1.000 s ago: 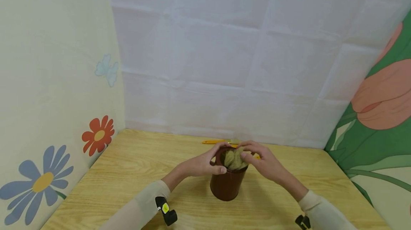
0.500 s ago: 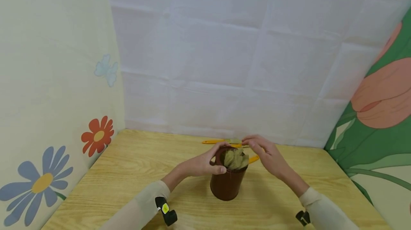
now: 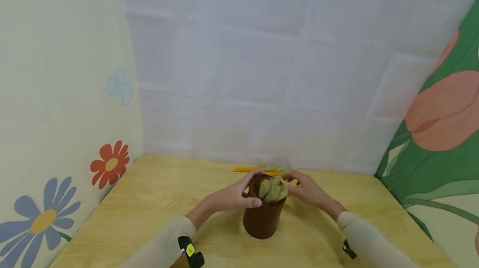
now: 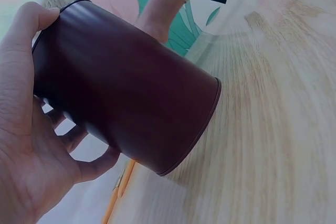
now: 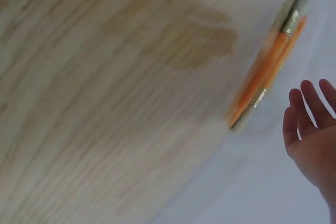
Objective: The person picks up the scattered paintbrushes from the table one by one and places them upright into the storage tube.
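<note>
The left hand (image 3: 233, 195) grips the dark brown pot (image 3: 262, 216), thumb on its near rim and fingers curled round the far side; the pot stands upright on the wooden table (image 3: 149, 201), with tan bristly brush heads (image 3: 272, 188) filling its mouth. The right hand (image 3: 308, 191) hovers just right of the rim, fingers straight and holding nothing. Just beyond its fingertips lie orange-handled brushes (image 5: 268, 66)

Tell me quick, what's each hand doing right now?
Left hand grips brown pot at rim. Right hand open beside it, holding nothing. Orange brushes lie behind pot. Nothing blocking.
</note>
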Demonstrator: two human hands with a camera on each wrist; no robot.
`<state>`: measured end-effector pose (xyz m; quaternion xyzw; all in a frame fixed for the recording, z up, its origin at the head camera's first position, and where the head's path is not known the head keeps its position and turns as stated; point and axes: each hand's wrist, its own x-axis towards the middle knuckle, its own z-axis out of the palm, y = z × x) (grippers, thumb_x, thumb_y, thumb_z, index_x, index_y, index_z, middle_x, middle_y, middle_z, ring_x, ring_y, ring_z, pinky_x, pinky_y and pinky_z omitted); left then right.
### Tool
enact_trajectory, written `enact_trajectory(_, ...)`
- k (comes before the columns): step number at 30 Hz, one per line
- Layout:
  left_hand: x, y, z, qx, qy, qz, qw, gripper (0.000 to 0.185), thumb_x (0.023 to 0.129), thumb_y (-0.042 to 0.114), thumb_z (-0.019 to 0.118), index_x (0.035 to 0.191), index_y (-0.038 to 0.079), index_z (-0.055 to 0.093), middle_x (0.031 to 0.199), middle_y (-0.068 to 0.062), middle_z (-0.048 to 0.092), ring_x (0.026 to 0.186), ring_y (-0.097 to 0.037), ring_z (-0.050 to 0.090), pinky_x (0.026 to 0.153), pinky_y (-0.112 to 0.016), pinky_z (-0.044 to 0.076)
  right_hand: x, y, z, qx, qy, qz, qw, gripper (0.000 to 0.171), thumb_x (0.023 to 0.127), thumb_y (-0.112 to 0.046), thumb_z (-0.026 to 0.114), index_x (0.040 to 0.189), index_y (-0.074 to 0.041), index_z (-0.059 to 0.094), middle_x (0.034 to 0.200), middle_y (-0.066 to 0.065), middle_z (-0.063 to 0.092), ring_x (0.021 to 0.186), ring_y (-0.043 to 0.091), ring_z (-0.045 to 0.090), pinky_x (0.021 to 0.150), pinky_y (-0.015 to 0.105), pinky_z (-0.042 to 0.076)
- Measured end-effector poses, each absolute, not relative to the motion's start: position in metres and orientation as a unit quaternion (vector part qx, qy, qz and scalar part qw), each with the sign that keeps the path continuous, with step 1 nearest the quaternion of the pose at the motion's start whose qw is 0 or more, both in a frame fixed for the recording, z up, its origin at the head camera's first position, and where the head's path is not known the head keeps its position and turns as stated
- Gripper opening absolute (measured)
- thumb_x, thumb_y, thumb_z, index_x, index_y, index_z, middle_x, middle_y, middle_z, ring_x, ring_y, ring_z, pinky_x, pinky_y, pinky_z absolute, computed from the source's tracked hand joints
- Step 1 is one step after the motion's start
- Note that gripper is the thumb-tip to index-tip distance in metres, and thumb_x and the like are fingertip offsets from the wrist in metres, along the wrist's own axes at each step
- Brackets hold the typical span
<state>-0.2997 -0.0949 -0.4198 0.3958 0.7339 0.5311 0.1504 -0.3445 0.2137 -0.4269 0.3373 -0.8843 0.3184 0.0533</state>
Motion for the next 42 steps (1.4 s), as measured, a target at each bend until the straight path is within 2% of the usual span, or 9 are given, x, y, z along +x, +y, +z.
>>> enact_trajectory(3, -0.298, -0.096, -0.423, 0.393, 0.734, 0.531, 0.158, 0.083, 0.095, 0.058, 0.063, 0.159, 0.037, 0.014, 0.158, 0.008, 0.026, 0.142, -0.013, 0.034, 0.106, -0.044, 0.041, -0.344, 0.212, -0.44, 0.358, -0.889, 0.285, 0.027, 0.039, 0.094, -0.006, 0.069, 0.132, -0.002, 0.062, 0.128, 0.015, 0.062, 0.118, 0.037, 0.058, 0.091, 0.056, 0.049)
enact_trajectory(7, -0.299, -0.096, -0.425, 0.395, 0.734, 0.53, 0.158, 0.084, 0.095, 0.06, 0.062, 0.16, 0.039, 0.013, 0.158, 0.008, 0.027, 0.143, -0.013, 0.034, 0.106, -0.045, 0.041, -0.345, 0.208, -0.448, 0.391, -0.885, 0.253, 0.0, 0.052, 0.09, -0.011, 0.079, 0.137, -0.011, 0.059, 0.134, 0.006, 0.06, 0.124, 0.031, 0.056, 0.098, 0.053, 0.047)
enact_trajectory(10, -0.301, -0.096, -0.425, 0.398, 0.734, 0.529, 0.153, 0.085, 0.095, 0.061, 0.062, 0.16, 0.039, 0.012, 0.158, 0.008, 0.027, 0.143, -0.013, 0.034, 0.107, -0.045, 0.041, -0.347, 0.205, -0.45, 0.421, -0.879, 0.224, 0.005, 0.06, 0.087, -0.017, 0.082, 0.142, -0.019, 0.056, 0.138, -0.001, 0.058, 0.127, 0.024, 0.054, 0.102, 0.05, 0.045)
enact_trajectory(13, -0.301, -0.097, -0.423, 0.396, 0.732, 0.533, 0.153, 0.085, 0.095, 0.06, 0.062, 0.16, 0.039, 0.012, 0.157, 0.007, 0.027, 0.142, -0.013, 0.034, 0.107, -0.044, 0.041, -0.348, 0.202, -0.448, 0.449, -0.871, 0.196, 0.028, 0.063, 0.087, -0.019, 0.082, 0.144, -0.019, 0.055, 0.139, -0.001, 0.056, 0.128, 0.023, 0.053, 0.103, 0.049, 0.045)
enact_trajectory(19, -0.301, -0.097, -0.424, 0.397, 0.728, 0.537, 0.151, 0.084, 0.096, 0.058, 0.062, 0.16, 0.038, 0.011, 0.158, 0.006, 0.026, 0.142, -0.012, 0.035, 0.106, -0.039, 0.042, -0.346, 0.197, -0.446, 0.498, -0.849, 0.15, 0.092, 0.057, 0.091, -0.023, 0.08, 0.142, -0.012, 0.058, 0.135, 0.006, 0.06, 0.119, 0.025, 0.06, 0.096, 0.047, 0.05)
enact_trajectory(26, -0.302, -0.096, -0.425, 0.397, 0.732, 0.532, 0.152, 0.084, 0.096, 0.059, 0.062, 0.16, 0.038, 0.012, 0.158, 0.006, 0.027, 0.142, -0.013, 0.035, 0.105, -0.039, 0.042, -0.346, 0.198, -0.45, 0.505, -0.846, 0.098, 0.142, 0.043, 0.09, -0.019, 0.079, 0.13, -0.012, 0.067, 0.12, 0.003, 0.067, 0.106, 0.021, 0.065, 0.088, 0.043, 0.054)
enact_trajectory(30, -0.301, -0.096, -0.425, 0.397, 0.736, 0.528, 0.146, 0.085, 0.095, 0.06, 0.061, 0.16, 0.037, 0.012, 0.158, 0.007, 0.027, 0.142, -0.013, 0.035, 0.106, -0.04, 0.042, -0.346, 0.203, -0.446, 0.477, -0.861, 0.104, 0.141, 0.032, 0.091, -0.023, 0.08, 0.12, -0.014, 0.069, 0.109, -0.002, 0.066, 0.097, 0.016, 0.064, 0.081, 0.039, 0.055)
enact_trajectory(34, -0.3, -0.097, -0.425, 0.398, 0.735, 0.529, 0.147, 0.084, 0.096, 0.061, 0.061, 0.16, 0.037, 0.012, 0.158, 0.008, 0.027, 0.142, -0.013, 0.035, 0.106, -0.042, 0.041, -0.345, 0.205, -0.437, 0.45, -0.87, 0.144, 0.139, 0.027, 0.088, -0.015, 0.082, 0.111, -0.013, 0.068, 0.104, -0.001, 0.064, 0.09, 0.015, 0.062, 0.075, 0.037, 0.054)
enact_trajectory(42, -0.3, -0.097, -0.425, 0.395, 0.732, 0.534, 0.151, 0.082, 0.096, 0.06, 0.061, 0.159, 0.037, 0.015, 0.157, 0.007, 0.027, 0.141, -0.012, 0.037, 0.106, -0.039, 0.041, -0.342, 0.203, -0.401, 0.357, -0.876, 0.299, 0.124, 0.021, 0.094, -0.006, 0.074, 0.114, -0.009, 0.069, 0.1, -0.001, 0.067, 0.087, 0.017, 0.064, 0.072, 0.038, 0.055)
